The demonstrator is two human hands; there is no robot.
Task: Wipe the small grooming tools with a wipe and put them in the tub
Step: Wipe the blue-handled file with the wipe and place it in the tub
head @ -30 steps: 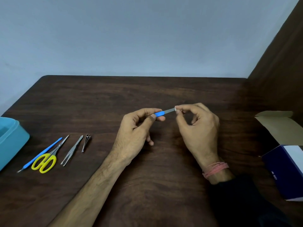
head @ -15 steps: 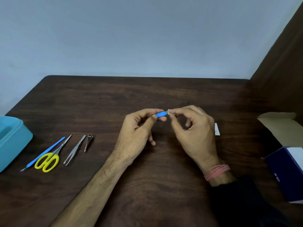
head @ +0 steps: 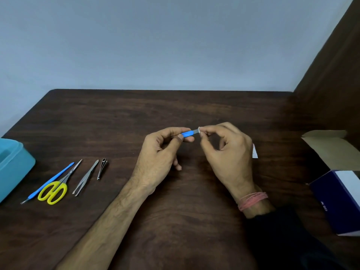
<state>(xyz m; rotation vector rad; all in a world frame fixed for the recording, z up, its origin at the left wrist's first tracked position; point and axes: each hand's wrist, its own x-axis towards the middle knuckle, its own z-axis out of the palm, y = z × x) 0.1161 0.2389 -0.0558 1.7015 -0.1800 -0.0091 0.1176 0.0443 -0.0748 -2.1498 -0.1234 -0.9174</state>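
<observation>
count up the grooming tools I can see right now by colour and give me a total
Blue-handled: 2, the tool held in both hands and the pusher on the table
Yellow-handled: 1, the scissors
Plain metal: 2, the tweezers and the nail clipper
Total: 5

On the dark wooden counter (head: 175, 110), the teal plastic tub (head: 13, 168) sits at the far left edge. Just right of it lie, left to right, a blue-handled cuticle pusher (head: 48, 182), yellow-handled scissors (head: 56, 187), steel tweezers (head: 85, 178) and a small metal nail clipper (head: 102, 168). A navy-and-white cardboard box (head: 339, 199) with an open flap sits at the right edge.
</observation>
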